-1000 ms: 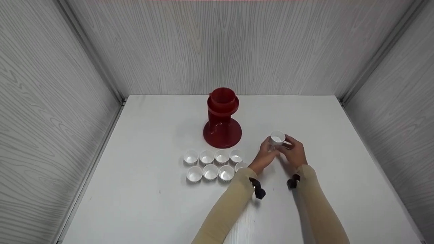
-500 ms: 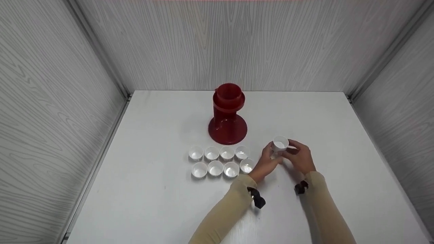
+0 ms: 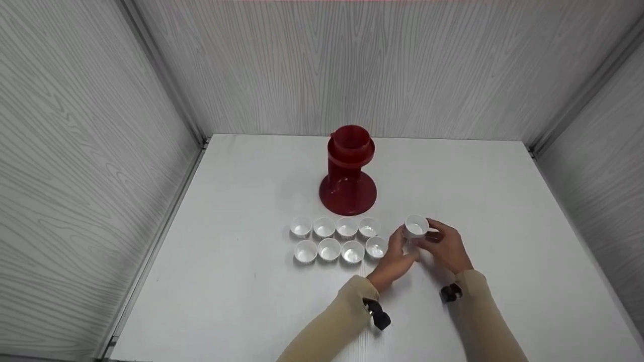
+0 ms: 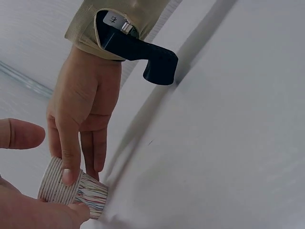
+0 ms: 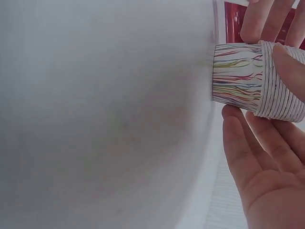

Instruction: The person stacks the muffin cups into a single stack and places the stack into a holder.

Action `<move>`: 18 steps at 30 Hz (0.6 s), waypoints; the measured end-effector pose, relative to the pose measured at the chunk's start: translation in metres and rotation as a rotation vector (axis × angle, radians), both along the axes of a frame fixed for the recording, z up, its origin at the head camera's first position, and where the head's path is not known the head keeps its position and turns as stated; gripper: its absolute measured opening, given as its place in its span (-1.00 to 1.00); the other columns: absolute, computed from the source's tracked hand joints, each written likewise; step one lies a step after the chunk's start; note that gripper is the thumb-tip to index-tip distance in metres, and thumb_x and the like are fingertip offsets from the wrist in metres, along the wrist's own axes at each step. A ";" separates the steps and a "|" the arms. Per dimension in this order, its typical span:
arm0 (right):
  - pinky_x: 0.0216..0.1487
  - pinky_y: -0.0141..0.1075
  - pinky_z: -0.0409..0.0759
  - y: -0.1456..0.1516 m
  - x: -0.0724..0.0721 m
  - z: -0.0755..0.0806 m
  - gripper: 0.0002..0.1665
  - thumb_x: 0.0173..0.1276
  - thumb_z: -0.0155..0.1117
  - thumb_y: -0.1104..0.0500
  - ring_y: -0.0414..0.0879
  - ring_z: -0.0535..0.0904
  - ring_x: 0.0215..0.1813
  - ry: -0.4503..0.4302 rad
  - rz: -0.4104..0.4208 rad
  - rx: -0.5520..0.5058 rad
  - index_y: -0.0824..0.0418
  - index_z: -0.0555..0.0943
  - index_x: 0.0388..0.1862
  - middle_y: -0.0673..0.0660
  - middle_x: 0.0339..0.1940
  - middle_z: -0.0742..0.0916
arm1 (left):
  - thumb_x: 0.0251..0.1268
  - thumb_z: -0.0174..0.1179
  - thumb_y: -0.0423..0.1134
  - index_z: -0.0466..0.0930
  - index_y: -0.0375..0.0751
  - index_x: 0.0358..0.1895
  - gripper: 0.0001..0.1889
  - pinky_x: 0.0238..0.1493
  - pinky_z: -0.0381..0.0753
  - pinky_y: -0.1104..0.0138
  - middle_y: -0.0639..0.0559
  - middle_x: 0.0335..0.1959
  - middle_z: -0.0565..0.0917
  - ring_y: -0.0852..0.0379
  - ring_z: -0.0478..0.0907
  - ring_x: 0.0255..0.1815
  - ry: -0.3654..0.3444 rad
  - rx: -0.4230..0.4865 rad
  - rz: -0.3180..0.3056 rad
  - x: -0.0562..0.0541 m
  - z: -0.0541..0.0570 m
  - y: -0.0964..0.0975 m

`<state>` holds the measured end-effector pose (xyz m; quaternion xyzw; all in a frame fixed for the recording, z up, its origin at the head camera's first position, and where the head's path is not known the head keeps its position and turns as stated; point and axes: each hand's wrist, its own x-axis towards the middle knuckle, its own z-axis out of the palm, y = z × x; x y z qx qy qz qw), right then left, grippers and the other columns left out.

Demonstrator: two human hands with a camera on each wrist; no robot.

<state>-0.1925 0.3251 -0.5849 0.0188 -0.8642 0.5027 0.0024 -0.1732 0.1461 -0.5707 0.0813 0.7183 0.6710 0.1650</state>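
Observation:
A stack of nested white paper cups (image 3: pixel 416 227) is held between both hands, to the right of the red holder. Colored streaks decorate the stack's outside (image 5: pixel 238 76), and its many rims lie tight together, as the left wrist view also shows on the cups (image 4: pixel 93 193). My left hand (image 3: pixel 395 259) holds the stack from the left side. From the right, my right hand (image 3: pixel 448 246) pinches it with thumb and fingers. Left of my left hand, several white paper cups (image 3: pixel 329 250) stand mouth up in two rows. Fingers hide part of the stack.
Behind the rows stands a red plastic holder (image 3: pixel 348 193) with a round base and a ring-shaped open top. The white table (image 3: pixel 226 301) is bounded by grey wood-grain panels (image 3: pixel 322 70) at the back and on both sides.
Both hands, with the stack of paper cups, have shifted toward the person and slightly left relative to the red holder. The head view has turned a little. The standing cups keep their places.

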 end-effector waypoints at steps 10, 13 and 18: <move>0.31 -0.04 0.66 -0.014 0.001 0.000 -0.23 0.23 0.61 0.08 0.14 0.66 0.29 0.001 -0.005 -0.023 0.13 0.55 0.41 0.17 0.34 0.67 | 0.17 0.21 -0.33 -0.11 -0.28 0.67 -0.01 0.63 0.26 0.00 -0.25 0.69 0.07 -0.22 0.14 0.67 -0.030 0.007 -0.072 0.022 0.005 -0.011; 0.30 -0.03 0.67 -0.017 0.001 -0.001 -0.22 0.23 0.60 0.06 0.14 0.67 0.28 0.001 0.009 -0.029 0.15 0.55 0.41 0.18 0.33 0.68 | 0.24 0.20 -0.33 -0.06 -0.26 0.67 -0.06 0.66 0.20 0.01 -0.20 0.70 0.07 -0.23 0.09 0.69 -0.079 0.066 -0.109 0.034 0.008 -0.025; 0.30 -0.01 0.67 -0.020 0.001 -0.001 -0.20 0.19 0.63 0.02 0.12 0.68 0.25 0.000 0.014 -0.036 0.11 0.57 0.41 0.16 0.31 0.70 | 0.35 0.21 -0.27 0.13 -0.27 0.62 -0.21 0.64 0.26 0.04 -0.19 0.65 0.21 -0.24 0.19 0.65 -0.068 0.057 -0.169 0.048 0.009 -0.063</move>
